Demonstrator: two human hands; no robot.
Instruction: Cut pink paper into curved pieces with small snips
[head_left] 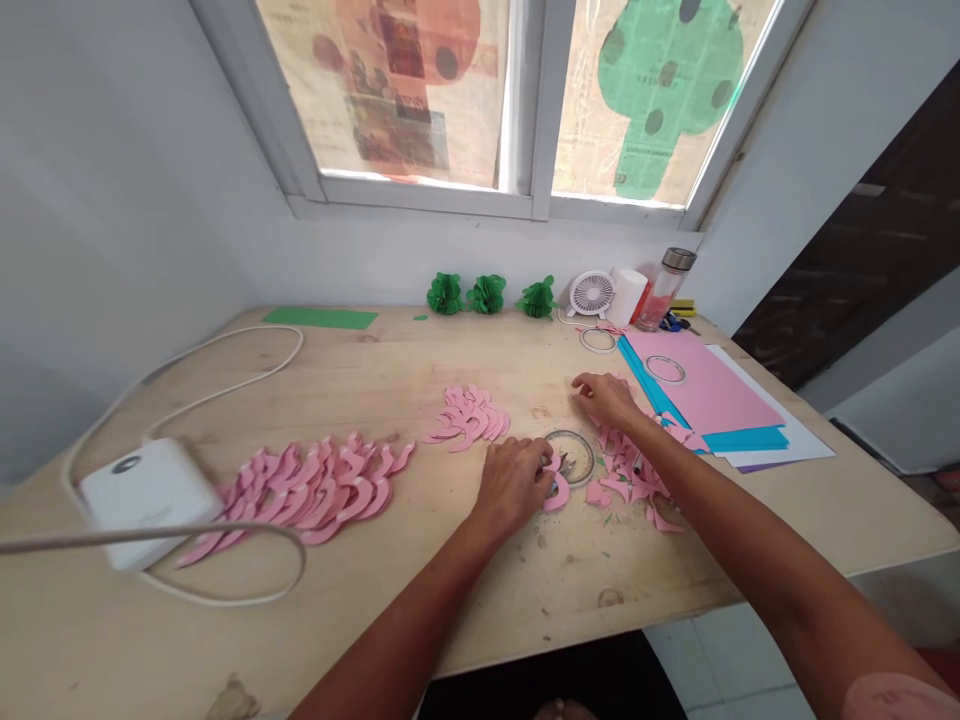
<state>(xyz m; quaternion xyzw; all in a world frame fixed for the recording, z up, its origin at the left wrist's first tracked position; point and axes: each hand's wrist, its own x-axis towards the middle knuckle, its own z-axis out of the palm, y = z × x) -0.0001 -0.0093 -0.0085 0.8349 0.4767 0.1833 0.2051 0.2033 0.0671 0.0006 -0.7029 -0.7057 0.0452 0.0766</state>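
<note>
My left hand rests on the wooden table, its fingers curled onto a curved pink paper piece beside a clear ring. Farther back, my right hand lies palm down, fingers bent, touching the table next to pink paper scraps. A small pile of cut pink petals lies left of my hands. A larger spread of pink petals lies farther left.
A white box with a looping cable sits at the left. Stacked pink, blue and white sheets lie at the right. Green paper flowers, a small fan, a cup and a bottle stand by the wall.
</note>
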